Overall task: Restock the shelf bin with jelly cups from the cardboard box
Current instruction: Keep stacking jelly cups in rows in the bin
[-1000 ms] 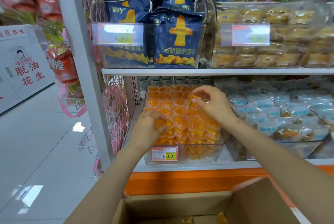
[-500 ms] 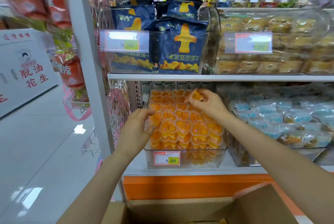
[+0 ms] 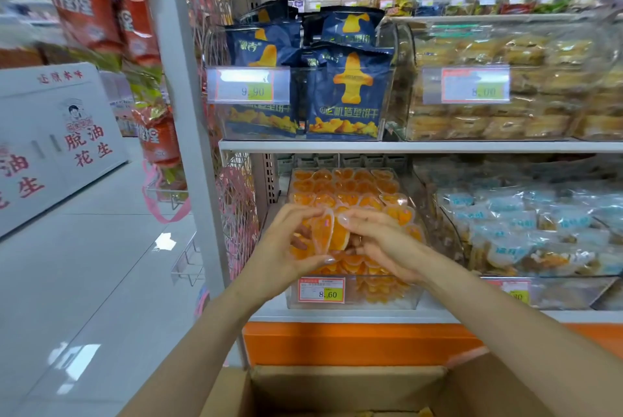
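Okay so both your hands are up at the shelf bin (image 3: 371,304) on the lower shelf, hovering over its front half. Your left hand (image 3: 286,248) is wrapped round a jelly cup (image 3: 322,231) that's standing on its edge, with your index finger curled over the top and your thumb tucked in underneath. Your right hand (image 3: 384,241) comes in from the other side. Its fingers are curled onto the orange body of that same cup and the index tip is touching the rim. There might be a second cup squished in between your hands, honestly can't tell.

That bin is clear plastic and already loaded with rows of cups (image 3: 347,187), all orange, reaching from the back wall up to where your hands are. A price tag (image 3: 321,289) reading 8.60 sits on the front wall, left side.

Down at the bottom of the view, the cardboard box (image 3: 347,386) is open under your forearms, just in front of the orange base panel (image 3: 354,342). There's a sliver of orange inside at the very edge, too cropped to say more.

One shelf up you've got blue snack bags (image 3: 347,89) in a clear bin, with wrapped yellow cakes (image 3: 505,79) beside them. Right of the jelly bin are light-blue packets (image 3: 522,224). Red bags (image 3: 84,5) hang off to your left.
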Available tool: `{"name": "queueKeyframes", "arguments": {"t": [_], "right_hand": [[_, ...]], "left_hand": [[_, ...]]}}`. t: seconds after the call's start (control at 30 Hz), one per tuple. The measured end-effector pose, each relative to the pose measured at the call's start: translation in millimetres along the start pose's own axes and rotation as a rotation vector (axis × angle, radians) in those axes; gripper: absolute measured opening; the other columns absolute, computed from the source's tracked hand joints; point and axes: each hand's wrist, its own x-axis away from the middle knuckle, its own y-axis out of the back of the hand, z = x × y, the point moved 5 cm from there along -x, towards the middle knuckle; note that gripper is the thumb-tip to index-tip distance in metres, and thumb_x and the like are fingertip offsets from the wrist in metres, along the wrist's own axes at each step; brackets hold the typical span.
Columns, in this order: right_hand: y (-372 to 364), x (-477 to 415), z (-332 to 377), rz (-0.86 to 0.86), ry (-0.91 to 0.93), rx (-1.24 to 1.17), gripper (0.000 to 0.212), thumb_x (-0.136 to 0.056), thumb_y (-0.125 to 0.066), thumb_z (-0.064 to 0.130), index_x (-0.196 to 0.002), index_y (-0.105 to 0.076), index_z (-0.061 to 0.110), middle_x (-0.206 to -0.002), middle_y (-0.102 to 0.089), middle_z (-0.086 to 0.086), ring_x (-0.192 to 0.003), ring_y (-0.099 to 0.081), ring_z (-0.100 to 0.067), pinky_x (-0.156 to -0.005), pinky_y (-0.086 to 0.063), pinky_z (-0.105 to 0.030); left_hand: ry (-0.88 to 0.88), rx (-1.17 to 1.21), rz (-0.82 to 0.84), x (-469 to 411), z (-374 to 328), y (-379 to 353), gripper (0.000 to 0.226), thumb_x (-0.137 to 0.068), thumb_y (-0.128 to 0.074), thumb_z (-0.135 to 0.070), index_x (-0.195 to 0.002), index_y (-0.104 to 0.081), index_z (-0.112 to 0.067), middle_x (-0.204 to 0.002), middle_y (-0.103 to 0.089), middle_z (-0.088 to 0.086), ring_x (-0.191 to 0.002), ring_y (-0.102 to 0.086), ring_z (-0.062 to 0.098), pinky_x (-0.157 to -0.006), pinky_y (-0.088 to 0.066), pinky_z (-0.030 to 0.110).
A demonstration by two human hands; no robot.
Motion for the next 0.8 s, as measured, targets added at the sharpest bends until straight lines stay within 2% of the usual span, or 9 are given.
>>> {"name": "queueKeyframes", "arguments": {"t": [0.13,0.27,0.4,0.5,0.7,0.8], "right_hand": [[16,-1,18,-0.191,0.136,0.459,0.012,-0.087,-0.064,0.02,-0.099,-0.065,0.024,-0.098,-0.068,0.005,-0.09,-0.064,-0.011,-0.076,-0.052,-0.02],[44,7,28,-0.321,0.202,0.453,0.009,-0.088,-0.063,0.013,-0.089,-0.066,0.021,-0.086,-0.068,0.003,-0.076,-0.063,-0.011,-0.061,-0.049,-0.011],[57,14,24,-0.354,0.24,0.643,0.009,-0.085,-0.067,0.013,-0.087,-0.069,0.021,-0.09,-0.068,0.009,-0.083,-0.063,-0.004,-0.069,-0.046,-0.006],[60,16,23,-0.358,0.26,0.694,0.012,-0.084,-0.068,0.011,-0.084,-0.069,0.023,-0.091,-0.069,0.006,-0.085,-0.062,-0.006,-0.073,-0.045,-0.01],[68,21,30,-0.358,0.297,0.722,0.021,-0.085,-0.066,0.012,-0.082,-0.067,0.032,-0.088,-0.068,0.014,-0.084,-0.063,-0.002,-0.073,-0.047,-0.014],[73,25,31,-0.368,0.296,0.712,0.018,-0.086,-0.065,0.012,-0.084,-0.069,0.03,-0.087,-0.067,0.016,-0.085,-0.063,-0.002,-0.074,-0.048,-0.015]], "left_hand": [[0.094,-0.253,-0.032,-4,8,23,0.061,-0.066,-0.083,-0.031,-0.119,-0.055,-0.024,-0.106,-0.045,-0.011,-0.081,-0.054,0.006,-0.078,-0.046,0.022],[0.268,-0.524,0.154,-8,26,30,0.064,-0.069,-0.079,-0.04,-0.125,-0.054,-0.021,-0.111,-0.042,-0.007,-0.084,-0.051,0.009,-0.08,-0.045,0.027],[0.315,-0.603,0.284,-11,33,20,0.067,-0.071,-0.077,-0.042,-0.129,-0.051,-0.021,-0.123,-0.043,0.001,-0.094,-0.051,0.013,-0.083,-0.041,0.025],[0.313,-0.64,0.283,-17,37,14,0.071,-0.071,-0.077,-0.042,-0.132,-0.048,-0.02,-0.126,-0.042,0.003,-0.109,-0.051,0.018,-0.087,-0.04,0.026],[0.312,-0.727,0.201,-23,47,8,0.074,-0.071,-0.074,-0.049,-0.134,-0.048,-0.021,-0.125,-0.045,0.001,-0.113,-0.049,0.02,-0.089,-0.041,0.033],[0.313,-0.717,0.194,-22,51,8,0.072,-0.072,-0.073,-0.049,-0.133,-0.049,-0.021,-0.127,-0.047,0.001,-0.116,-0.047,0.02,-0.092,-0.039,0.033]]}}
